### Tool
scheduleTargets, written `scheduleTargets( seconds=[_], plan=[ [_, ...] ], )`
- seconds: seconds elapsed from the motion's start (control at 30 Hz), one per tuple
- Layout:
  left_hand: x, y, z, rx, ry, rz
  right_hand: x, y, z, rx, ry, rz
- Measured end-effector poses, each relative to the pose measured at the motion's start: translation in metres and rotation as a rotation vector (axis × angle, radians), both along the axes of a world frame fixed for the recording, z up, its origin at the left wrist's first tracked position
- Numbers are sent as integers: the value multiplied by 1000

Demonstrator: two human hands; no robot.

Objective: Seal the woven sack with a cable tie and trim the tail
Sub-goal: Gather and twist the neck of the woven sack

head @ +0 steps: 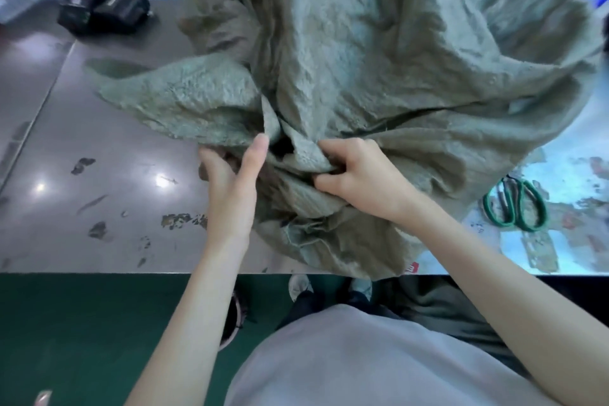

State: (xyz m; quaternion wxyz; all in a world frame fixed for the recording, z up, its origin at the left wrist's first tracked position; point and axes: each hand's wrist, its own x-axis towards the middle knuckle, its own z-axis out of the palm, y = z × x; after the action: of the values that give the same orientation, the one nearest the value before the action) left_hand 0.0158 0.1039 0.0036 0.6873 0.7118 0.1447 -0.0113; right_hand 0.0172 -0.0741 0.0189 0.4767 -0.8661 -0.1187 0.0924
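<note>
A large grey-green woven sack [379,53] lies crumpled across the table, its open mouth bunched toward me near the front edge. My left hand [230,181] presses against the left side of the gathered mouth, thumb up and fingers tucked under the fabric. On the right side of the same bunch, my right hand [359,175] is closed on a fold of the fabric. Green-handled scissors [514,204] lie on the table to the right, partly under the sack's edge. No cable tie is visible.
The grey metal table [99,148] has worn patches, and its front edge runs just below my hands. Black devices [102,6] sit at the back left beside white material. A scuffed pale-blue surface [573,194] covers the right side. Green floor lies below.
</note>
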Motion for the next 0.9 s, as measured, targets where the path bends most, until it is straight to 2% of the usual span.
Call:
scheduleTargets(
  seconds=[0.17,0.27,0.33,0.47,0.53,0.6,0.67,0.8,0.9],
  plan=[
    [7,-14,8,27,-40,27,-18,-3,-2,-81,54,134],
    [3,-14,7,117,-67,76,-24,-8,6,-109,56,146],
    [-5,-17,7,178,-52,85,-26,-11,15,-31,-14,67],
    [-25,-24,6,155,-97,30,-21,-13,38,257,-147,-144],
    [-36,-32,3,137,-85,-23,-14,-14,47,339,-181,-241],
    [-50,-42,1,176,-83,-114,-3,-16,51,284,-221,-325],
    [-61,-50,-2,215,-62,-226,11,-16,53,207,-180,-352],
    [-74,-56,1,269,-61,-388,27,-13,43,48,-77,-239],
    [-78,-45,-3,314,-78,-513,20,-13,34,46,-95,-184]
  ],
)
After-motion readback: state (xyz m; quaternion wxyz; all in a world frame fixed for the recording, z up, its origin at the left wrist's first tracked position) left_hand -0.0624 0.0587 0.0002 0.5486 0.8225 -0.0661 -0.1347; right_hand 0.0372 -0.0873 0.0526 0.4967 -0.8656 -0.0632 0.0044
